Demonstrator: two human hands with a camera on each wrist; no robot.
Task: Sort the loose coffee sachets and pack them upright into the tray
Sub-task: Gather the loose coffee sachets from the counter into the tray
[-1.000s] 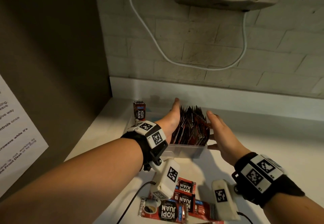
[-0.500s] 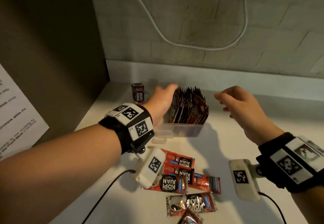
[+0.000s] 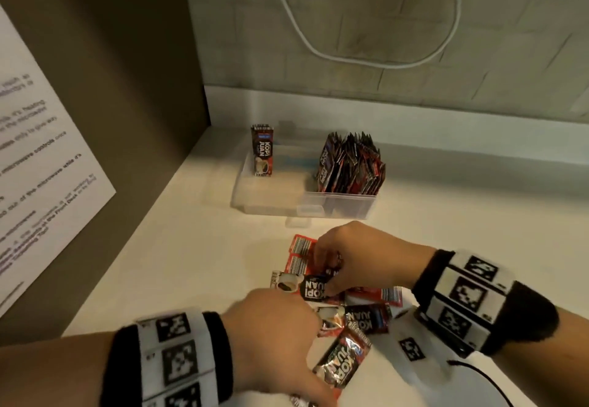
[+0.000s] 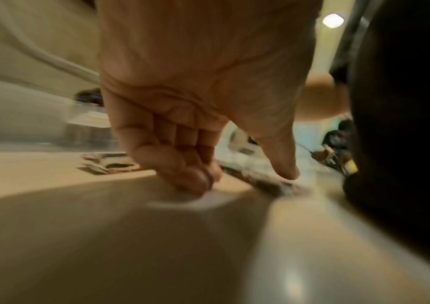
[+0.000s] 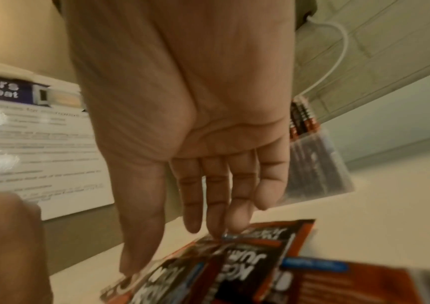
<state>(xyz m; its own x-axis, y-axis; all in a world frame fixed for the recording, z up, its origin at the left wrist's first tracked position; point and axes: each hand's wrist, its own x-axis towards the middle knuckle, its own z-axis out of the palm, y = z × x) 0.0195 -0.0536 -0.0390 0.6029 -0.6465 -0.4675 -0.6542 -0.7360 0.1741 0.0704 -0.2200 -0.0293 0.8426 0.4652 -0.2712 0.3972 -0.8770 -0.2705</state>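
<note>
A clear plastic tray (image 3: 271, 209) stands at the back of the counter. One sachet (image 3: 262, 151) stands upright at its left end, and a packed bunch of sachets (image 3: 350, 164) fills its right end. Several loose red and black sachets (image 3: 366, 317) lie in a pile nearer me. My right hand (image 3: 344, 263) is over the far side of the pile, its fairly straight fingers (image 5: 216, 222) touching the top sachets (image 5: 247, 257). My left hand (image 3: 287, 343) is at the near side. Its curled fingers (image 4: 195, 179) and thumb pinch a silvery sachet (image 3: 344, 362) lying on the counter.
A brown side wall with a printed notice (image 3: 47, 167) closes the left side. A white cable (image 3: 350, 55) hangs on the tiled back wall. The pale counter (image 3: 191, 263) runs left and right of the pile. A small clear tab (image 3: 298, 222) lies in front of the tray.
Both hands have left the packed bunch in the tray and come back down to the loose pile. The tray now stands untouched.
</note>
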